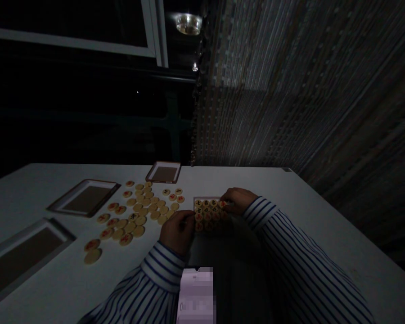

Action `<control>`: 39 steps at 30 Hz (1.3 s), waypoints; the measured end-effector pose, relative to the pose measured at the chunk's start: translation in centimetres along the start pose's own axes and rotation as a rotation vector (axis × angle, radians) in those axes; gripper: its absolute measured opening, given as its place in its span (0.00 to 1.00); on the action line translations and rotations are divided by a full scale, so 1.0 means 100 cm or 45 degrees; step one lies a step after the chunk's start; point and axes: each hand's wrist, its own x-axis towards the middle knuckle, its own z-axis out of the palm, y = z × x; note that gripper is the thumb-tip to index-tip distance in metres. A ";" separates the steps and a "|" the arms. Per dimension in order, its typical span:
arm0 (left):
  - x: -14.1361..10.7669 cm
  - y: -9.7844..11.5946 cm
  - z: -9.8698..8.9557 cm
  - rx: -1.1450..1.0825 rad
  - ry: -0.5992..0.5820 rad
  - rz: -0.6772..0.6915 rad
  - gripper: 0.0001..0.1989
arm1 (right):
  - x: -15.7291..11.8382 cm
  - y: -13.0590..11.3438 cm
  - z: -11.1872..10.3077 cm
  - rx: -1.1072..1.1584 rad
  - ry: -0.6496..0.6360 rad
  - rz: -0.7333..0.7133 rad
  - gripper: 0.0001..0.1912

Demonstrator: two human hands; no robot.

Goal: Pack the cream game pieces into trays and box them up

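Head: left hand (177,231) curled beside box (207,198)

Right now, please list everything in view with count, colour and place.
Box: one, pale-rimmed, between hands
Packed pieces: several, tan, inside it
Loose pieces: many, tan, left of box
Trays: three, brown-floored, left half
Table: one, white, underneath
Bead curtain: one, greyish, behind right
Frame: one, pale, upper left
Lights: few, whitish, upper middle
Blurred item: one, pinkish, bottom middle
Striped sleeves: two, blue-white, nearest
Left hand: one, bare, box's left edge
Right hand: one, bare, box's right side
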 end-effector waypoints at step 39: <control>0.000 0.001 -0.001 0.045 -0.010 0.032 0.11 | 0.002 0.007 0.009 0.041 0.054 -0.081 0.14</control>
